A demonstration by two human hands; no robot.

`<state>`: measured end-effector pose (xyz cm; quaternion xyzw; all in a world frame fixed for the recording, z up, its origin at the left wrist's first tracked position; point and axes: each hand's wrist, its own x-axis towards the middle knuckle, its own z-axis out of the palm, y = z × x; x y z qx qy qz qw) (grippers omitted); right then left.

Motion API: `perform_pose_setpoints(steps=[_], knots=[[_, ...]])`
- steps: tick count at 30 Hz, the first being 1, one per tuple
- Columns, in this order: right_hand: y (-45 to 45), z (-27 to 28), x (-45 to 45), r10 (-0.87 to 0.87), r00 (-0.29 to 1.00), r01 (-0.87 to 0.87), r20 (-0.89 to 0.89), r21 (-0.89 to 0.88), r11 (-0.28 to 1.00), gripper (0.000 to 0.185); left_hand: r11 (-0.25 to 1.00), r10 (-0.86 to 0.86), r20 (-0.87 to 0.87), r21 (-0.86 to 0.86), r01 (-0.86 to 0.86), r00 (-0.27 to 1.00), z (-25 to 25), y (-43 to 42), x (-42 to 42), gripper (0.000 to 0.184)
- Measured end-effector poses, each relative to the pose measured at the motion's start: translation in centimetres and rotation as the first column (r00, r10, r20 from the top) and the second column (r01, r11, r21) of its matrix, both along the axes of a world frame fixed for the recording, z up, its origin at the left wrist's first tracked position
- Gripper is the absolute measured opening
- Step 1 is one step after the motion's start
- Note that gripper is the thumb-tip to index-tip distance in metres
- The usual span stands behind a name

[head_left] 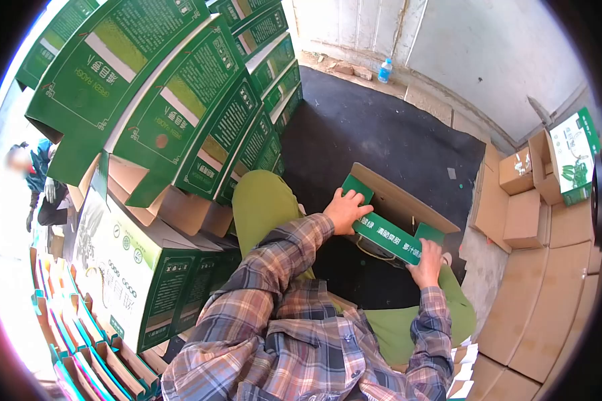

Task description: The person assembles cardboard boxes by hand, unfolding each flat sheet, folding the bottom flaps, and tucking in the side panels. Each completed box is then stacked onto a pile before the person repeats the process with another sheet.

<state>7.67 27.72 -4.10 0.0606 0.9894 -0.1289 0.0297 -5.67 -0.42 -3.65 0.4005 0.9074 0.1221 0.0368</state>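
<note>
Between my knees I have a green cardboard box (389, 238) with its top open. A long brown flap (408, 200) stands up on its far side, and white characters run along its near green edge. My left hand (346, 211) grips the left end of that edge, fingers bent over the green card. At the right corner, my right hand (427, 265) holds the same box, its fingers over the edge and thumb below. A cord handle (374, 251) hangs on the side facing me. The inside of the box is mostly hidden.
Green printed cartons (174, 113) are stacked high at my left, above a white-and-green box (130, 267). Folded cartons (100, 361) stand lower left. Brown boxes (535, 287) line the right. A black mat (374, 127) covers the floor; a blue bottle (385, 70) stands behind. Another person (43, 180) is far left.
</note>
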Motion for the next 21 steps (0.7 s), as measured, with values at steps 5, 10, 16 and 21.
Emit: perform_pose_setpoints(steps=[5,10,16,21], knots=[[-0.4,-0.7,0.4,0.057,0.998,-0.057,0.007,0.024,0.998,0.093,0.996,0.008,-0.003,0.087,-0.008,1.000,-1.3,-0.1,0.0,0.074],[-1.2,-0.6,0.1,-0.017,0.991,0.004,0.134,0.097,0.995,0.107,1.000,0.018,-0.030,-0.014,-0.019,0.999,-1.5,0.4,0.7,0.093],[-0.7,-1.1,0.1,-0.007,0.992,-0.002,0.126,0.068,0.998,0.105,0.998,-0.067,-0.038,0.019,0.067,0.997,-1.7,0.4,0.8,0.089],[3.6,0.4,-0.3,-0.085,0.995,0.072,-0.058,-0.198,0.977,0.091,0.996,-0.088,-0.003,0.019,0.088,0.996,-1.4,0.5,0.9,0.083]])
